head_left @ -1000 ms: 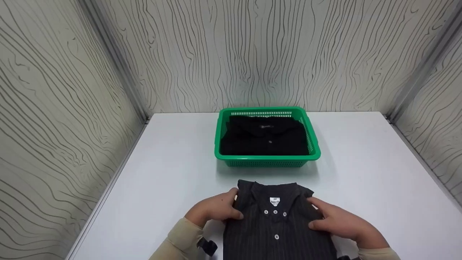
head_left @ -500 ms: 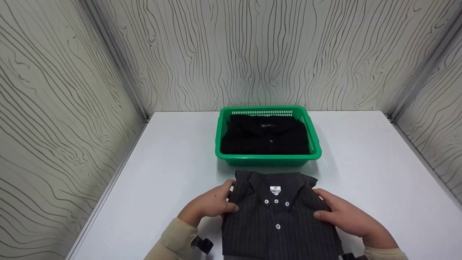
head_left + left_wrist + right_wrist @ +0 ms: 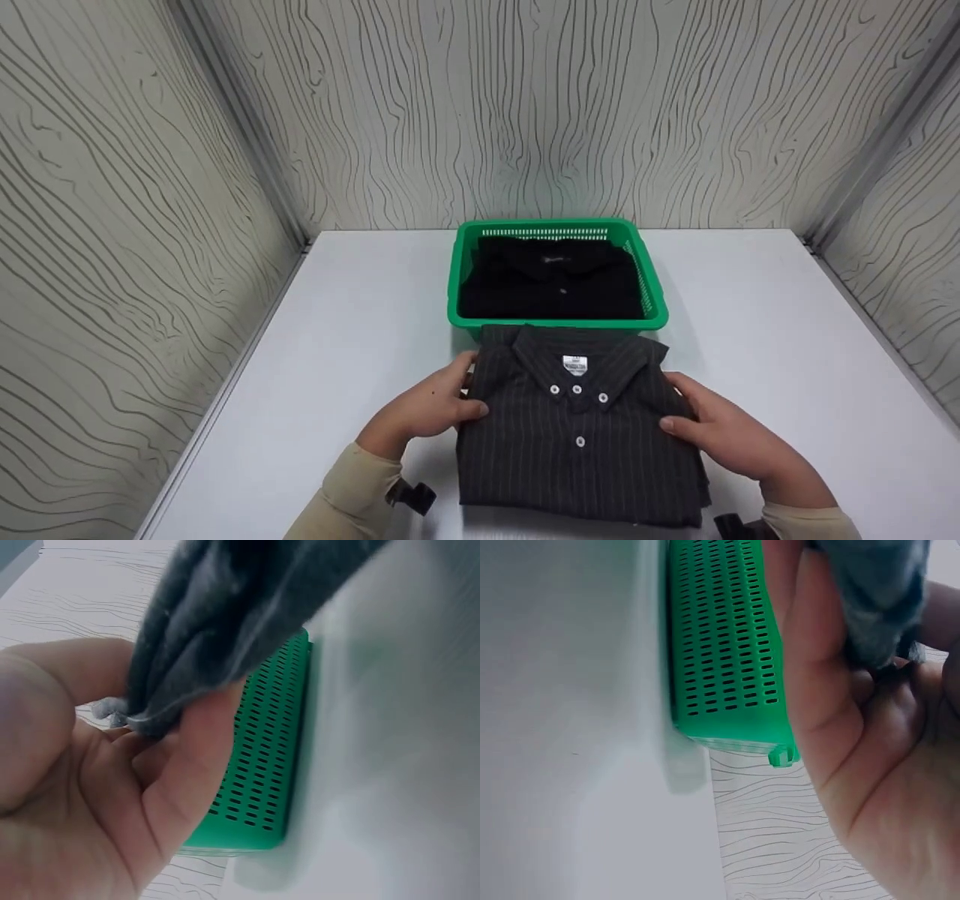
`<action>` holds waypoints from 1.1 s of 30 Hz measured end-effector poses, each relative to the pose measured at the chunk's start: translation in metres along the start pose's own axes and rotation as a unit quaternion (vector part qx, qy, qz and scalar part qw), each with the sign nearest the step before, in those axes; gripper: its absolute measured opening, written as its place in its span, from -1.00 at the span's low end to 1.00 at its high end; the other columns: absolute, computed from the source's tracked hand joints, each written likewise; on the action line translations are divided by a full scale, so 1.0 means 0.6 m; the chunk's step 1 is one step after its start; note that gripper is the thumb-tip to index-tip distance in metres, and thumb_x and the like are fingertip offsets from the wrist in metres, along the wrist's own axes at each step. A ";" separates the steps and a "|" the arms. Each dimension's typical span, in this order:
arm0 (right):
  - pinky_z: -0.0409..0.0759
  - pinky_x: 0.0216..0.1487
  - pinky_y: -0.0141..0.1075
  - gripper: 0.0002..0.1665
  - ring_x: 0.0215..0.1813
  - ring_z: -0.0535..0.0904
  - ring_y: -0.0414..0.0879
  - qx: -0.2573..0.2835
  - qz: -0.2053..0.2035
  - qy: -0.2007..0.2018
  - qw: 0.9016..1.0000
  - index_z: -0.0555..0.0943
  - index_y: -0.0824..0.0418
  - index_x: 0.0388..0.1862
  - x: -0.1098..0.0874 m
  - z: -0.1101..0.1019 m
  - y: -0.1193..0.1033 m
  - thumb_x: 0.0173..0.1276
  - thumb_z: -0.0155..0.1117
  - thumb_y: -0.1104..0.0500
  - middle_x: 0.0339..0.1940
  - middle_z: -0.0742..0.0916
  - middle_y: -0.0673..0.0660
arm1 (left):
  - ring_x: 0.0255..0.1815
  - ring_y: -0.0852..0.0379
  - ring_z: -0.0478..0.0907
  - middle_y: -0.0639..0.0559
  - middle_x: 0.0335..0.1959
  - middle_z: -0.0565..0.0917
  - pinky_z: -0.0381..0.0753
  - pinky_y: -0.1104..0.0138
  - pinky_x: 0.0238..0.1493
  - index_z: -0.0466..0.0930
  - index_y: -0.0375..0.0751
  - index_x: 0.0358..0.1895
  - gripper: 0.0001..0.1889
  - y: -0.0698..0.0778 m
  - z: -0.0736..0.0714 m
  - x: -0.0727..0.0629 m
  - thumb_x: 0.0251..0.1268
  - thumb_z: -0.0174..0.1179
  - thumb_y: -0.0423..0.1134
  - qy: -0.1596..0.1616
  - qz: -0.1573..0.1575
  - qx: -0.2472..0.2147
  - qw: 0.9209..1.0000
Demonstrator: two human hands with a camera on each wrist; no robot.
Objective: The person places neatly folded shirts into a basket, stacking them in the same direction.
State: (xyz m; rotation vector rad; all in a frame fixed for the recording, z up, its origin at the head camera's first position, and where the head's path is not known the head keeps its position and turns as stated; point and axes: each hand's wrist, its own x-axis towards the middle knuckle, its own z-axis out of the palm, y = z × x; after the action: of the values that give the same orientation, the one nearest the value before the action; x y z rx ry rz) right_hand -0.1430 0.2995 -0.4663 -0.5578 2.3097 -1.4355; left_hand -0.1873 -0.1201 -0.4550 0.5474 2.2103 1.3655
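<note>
A folded dark pinstriped shirt [image 3: 577, 465] with white buttons and a white collar label is held up between both hands in the head view. My left hand [image 3: 431, 397] grips its left edge, thumb on top and fingers underneath. On the opposite edge my right hand [image 3: 724, 431] grips the same way. In the wrist views the folded cloth [image 3: 217, 637] lies pinched between thumb and fingers, lifted over the tabletop. The collar end of the shirt overlaps the front of a green basket [image 3: 559, 325]. Inside that basket lies a folded black garment [image 3: 551, 289].
The green basket has perforated sides [image 3: 727, 637] and stands on a white table [image 3: 360, 315]. Wood-grain patterned panels [image 3: 480, 112] rise behind the table and along both sides, with grey metal strips at the corners.
Both hands have raised the folded shirt and carried it forward toward the basket, so its lower edge now shows. The basket and the black garment stay put.
</note>
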 end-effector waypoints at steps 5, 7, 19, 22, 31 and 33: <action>0.51 0.11 -0.33 -0.30 0.18 0.58 0.01 -0.023 0.002 0.029 0.999 0.16 0.23 0.56 0.007 -0.002 -0.008 0.58 0.16 0.11 0.26 0.59 0.28 | 0.36 -0.01 0.41 -0.09 0.39 0.42 0.50 0.04 0.23 0.04 0.03 0.56 -0.26 0.007 -0.007 0.006 0.42 0.22 -0.25 0.023 0.018 0.023 0.999; 0.50 0.12 -0.34 -0.30 0.19 0.57 0.02 -0.030 0.002 0.038 0.999 0.18 0.22 0.56 0.010 -0.004 -0.012 0.57 0.17 0.11 0.27 0.59 0.27 | 0.35 -0.01 0.42 -0.09 0.38 0.42 0.51 0.04 0.23 0.03 0.06 0.57 -0.26 0.010 -0.008 0.007 0.43 0.20 -0.27 0.029 0.024 0.026 0.999; 0.53 0.14 -0.03 -0.27 0.20 0.56 0.10 -0.062 0.013 0.093 0.994 0.15 0.18 0.59 0.044 -0.024 -0.034 0.56 0.18 0.15 0.30 0.57 0.34 | 0.38 -0.07 0.39 -0.17 0.41 0.39 0.52 0.01 0.21 -0.03 0.07 0.61 -0.19 0.030 -0.031 0.025 0.38 0.13 -0.37 0.066 0.030 0.010 0.997; 0.51 0.15 0.04 -0.25 0.24 0.54 0.14 -0.061 0.011 0.114 0.992 0.10 0.19 0.61 0.056 -0.025 -0.039 0.57 0.15 0.17 0.34 0.53 0.39 | 0.40 -0.11 0.37 -0.22 0.42 0.37 0.50 0.00 0.24 -0.07 -0.03 0.62 -0.17 0.036 -0.038 0.032 0.35 0.10 -0.39 0.084 0.017 0.009 0.996; 0.40 0.27 0.18 -0.25 0.37 0.41 0.26 -0.062 0.007 0.150 0.987 0.04 0.27 0.64 0.092 -0.039 -0.042 0.59 0.07 0.23 0.45 0.41 0.43 | 0.43 -0.10 0.31 -0.22 0.48 0.26 0.44 -0.06 0.28 -0.11 -0.04 0.64 -0.14 0.052 -0.055 0.063 0.29 0.02 -0.44 0.120 0.003 0.000 0.993; 0.36 0.30 0.21 -0.26 0.39 0.38 0.27 -0.065 0.009 0.154 0.986 0.05 0.28 0.63 0.101 -0.043 -0.043 0.59 0.05 0.24 0.46 0.40 0.43 | 0.44 -0.08 0.29 -0.21 0.51 0.23 0.42 -0.07 0.30 -0.12 -0.03 0.64 -0.14 0.055 -0.058 0.070 0.29 0.01 -0.43 0.131 -0.005 0.009 0.991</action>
State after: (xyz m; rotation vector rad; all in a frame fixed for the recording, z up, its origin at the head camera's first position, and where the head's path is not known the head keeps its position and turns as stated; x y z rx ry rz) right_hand -0.2040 0.2780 -0.4381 -0.3702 2.6560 -1.4555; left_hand -0.2387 -0.1071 -0.4198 0.3810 2.4294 1.4874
